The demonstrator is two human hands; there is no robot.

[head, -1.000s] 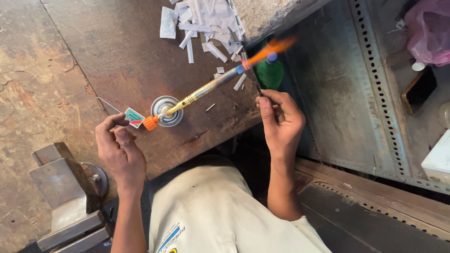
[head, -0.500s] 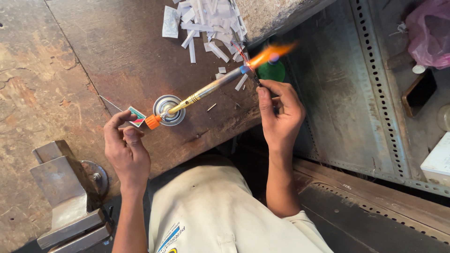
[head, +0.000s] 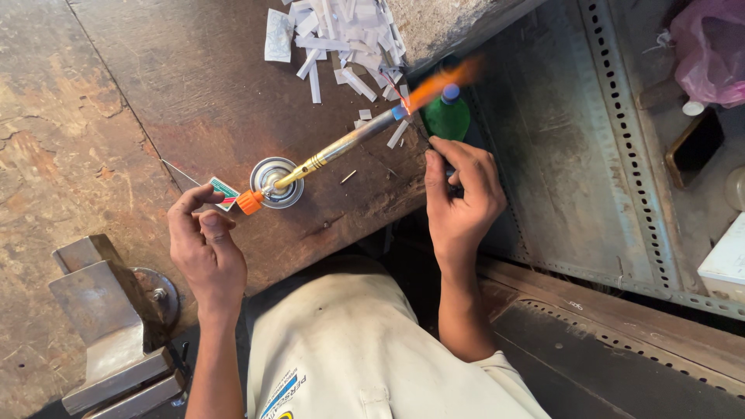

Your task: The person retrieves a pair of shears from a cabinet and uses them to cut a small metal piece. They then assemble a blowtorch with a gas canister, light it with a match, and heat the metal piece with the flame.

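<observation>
A brass gas torch (head: 341,143) stands on its round can (head: 277,183) on the worn wooden bench (head: 116,116). An orange flame (head: 442,80) burns at its blue tip. My left hand (head: 206,248) hovers just left of the torch's orange knob (head: 250,202), with thumb and forefinger curled and nothing in them. My right hand (head: 459,194) is pinched on a thin wire (head: 403,97) that runs up into the flame. A green bottle with a blue cap (head: 446,116) stands right behind those fingers.
Several white paper strips (head: 341,31) are heaped at the bench's far edge. A steel vise (head: 109,326) sits at the near left corner. On the right are a perforated metal rack (head: 621,155), a pink bag (head: 710,46) and a white box (head: 725,260).
My left fingers have come off the orange knob and drawn back a little. My right hand has lifted its pinched fingers closer to the flame.
</observation>
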